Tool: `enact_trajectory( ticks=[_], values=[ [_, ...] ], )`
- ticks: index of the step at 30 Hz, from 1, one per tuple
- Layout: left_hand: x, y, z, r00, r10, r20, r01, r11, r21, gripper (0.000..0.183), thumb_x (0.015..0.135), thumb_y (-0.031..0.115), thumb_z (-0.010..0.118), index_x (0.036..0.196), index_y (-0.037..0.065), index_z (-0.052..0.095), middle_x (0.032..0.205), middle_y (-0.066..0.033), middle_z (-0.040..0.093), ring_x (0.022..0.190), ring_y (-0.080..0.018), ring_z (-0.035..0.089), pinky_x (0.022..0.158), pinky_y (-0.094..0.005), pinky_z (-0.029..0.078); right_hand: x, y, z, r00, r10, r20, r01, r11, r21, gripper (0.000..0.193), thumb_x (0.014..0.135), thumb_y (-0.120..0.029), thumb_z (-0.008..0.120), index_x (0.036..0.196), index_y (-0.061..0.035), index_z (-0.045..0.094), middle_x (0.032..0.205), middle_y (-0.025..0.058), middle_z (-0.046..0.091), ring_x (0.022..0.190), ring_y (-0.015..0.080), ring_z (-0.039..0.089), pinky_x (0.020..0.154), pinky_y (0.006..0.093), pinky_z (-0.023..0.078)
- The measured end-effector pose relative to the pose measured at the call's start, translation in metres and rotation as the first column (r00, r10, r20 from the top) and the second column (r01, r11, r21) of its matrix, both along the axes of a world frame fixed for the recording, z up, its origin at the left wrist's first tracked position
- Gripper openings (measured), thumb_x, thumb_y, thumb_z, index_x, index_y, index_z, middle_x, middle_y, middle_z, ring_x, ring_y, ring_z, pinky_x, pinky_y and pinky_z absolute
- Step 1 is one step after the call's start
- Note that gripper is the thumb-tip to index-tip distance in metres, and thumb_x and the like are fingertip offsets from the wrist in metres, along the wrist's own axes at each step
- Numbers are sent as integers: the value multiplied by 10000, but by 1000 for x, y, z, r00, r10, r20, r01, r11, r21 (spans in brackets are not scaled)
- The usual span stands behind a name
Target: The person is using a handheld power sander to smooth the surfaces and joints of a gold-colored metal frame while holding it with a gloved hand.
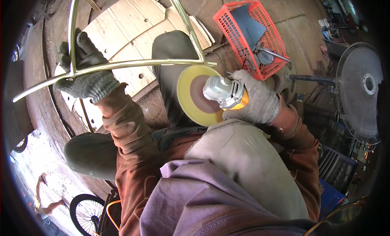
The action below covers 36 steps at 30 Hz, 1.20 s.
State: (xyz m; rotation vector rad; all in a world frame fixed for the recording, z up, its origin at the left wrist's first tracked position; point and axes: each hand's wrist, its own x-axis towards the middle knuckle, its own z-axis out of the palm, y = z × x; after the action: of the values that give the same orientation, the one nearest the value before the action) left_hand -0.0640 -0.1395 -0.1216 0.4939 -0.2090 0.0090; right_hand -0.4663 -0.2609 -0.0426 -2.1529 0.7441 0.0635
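Observation:
My left hand (97, 85), in a grey knit glove, grips a shiny gold-toned tubular metal frame (140, 63) where an upright meets the long crossbar. The frame is tilted, and its top runs out of view. In my gloved right hand (262, 100) is an angle grinder (227, 92) with a silver head and a yellow-orange body. A round yellow buffing disc (186, 94) with a brownish centre is fitted to it. The disc's upper edge lies close below the crossbar's right end; I cannot tell whether they touch. Much of the grinder's body is hidden by my right hand.
Flat cardboard (134, 22) lies on the floor beyond my knees. A red plastic basket (260, 33) holding a grey-blue sheet and metal parts stands at the far right. To the right is a large caged fan (359, 94); a spoked wheel (86, 215) is at lower left.

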Motion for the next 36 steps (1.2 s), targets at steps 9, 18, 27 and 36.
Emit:
enact_trajectory(
  ticks=[9,18,27,36],
  values=[
    [8,26,-4,831,-543,120,520,683,-512,609,863,517,744,1034,-63,677,1251,-230,681,1332,-556,512,1174,-660,424,9,-3,5,999,18,-31,-17,999,29,752,723,-227,946,1303,-29,512,1173,140,614,1092,252,656,951,387,529],
    [9,20,-9,910,-415,2,371,812,-451,627,940,521,647,1103,-85,644,1153,-270,675,1273,-554,553,1130,-681,460,6,-3,16,997,37,-63,-46,989,-142,723,725,-367,914,1270,-103,520,1075,189,716,996,438,705,816,495,579],
    [3,15,-16,862,-476,175,505,777,-377,957,977,772,319,1214,-115,590,1251,-299,642,1268,-572,542,1117,-714,440,14,-4,33,994,8,-111,-21,994,-109,774,701,-382,920,1285,-89,506,1092,194,707,1046,426,699,864,493,573],
    [28,20,-59,824,-559,89,511,667,-542,1093,944,852,186,1243,-119,588,1288,-276,634,1295,-561,521,1119,-682,445,15,-4,45,975,36,-221,-62,992,-112,708,706,-252,922,1269,-76,528,1114,142,691,1033,287,701,887,410,562]
  ],
)
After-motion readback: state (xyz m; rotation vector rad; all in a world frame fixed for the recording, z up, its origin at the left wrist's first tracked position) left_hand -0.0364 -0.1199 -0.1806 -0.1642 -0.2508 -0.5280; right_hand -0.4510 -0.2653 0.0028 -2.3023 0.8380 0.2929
